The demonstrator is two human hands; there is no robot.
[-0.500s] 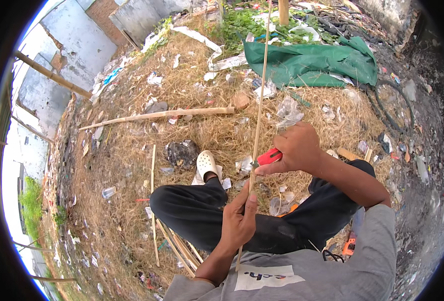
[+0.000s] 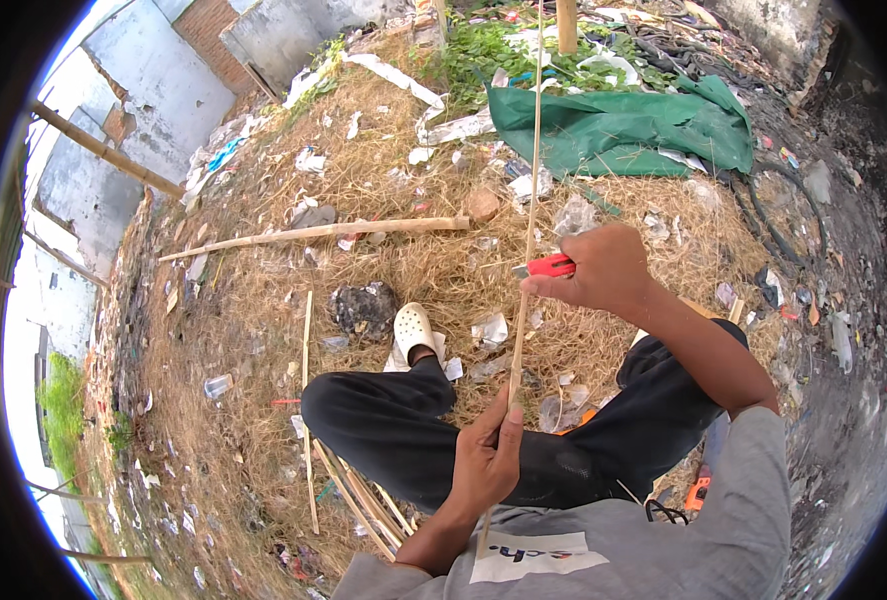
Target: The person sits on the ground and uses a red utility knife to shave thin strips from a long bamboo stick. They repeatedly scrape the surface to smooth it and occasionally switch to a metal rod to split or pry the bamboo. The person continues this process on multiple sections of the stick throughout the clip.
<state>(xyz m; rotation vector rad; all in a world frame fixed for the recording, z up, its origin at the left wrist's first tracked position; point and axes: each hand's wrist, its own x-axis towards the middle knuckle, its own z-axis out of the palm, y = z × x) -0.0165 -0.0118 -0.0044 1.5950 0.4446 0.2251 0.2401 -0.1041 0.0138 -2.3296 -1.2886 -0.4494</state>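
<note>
Bamboo strip (image 2: 529, 210) stands nearly upright before the seated person, left hand (image 2: 485, 462) gripping its lower end, right hand (image 2: 603, 268) closed on a red-handled knife (image 2: 548, 266) pressed against it midway. Several finished-looking strips (image 2: 363, 500) lie beside the leg; this one looks half worked.

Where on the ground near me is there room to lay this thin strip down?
The straw between the bamboo pole and the left knee, left of the dark stone, is barest. It is crowded by the white clog, under the right hand, and toward the green tarp, amid scattered litter.
</note>
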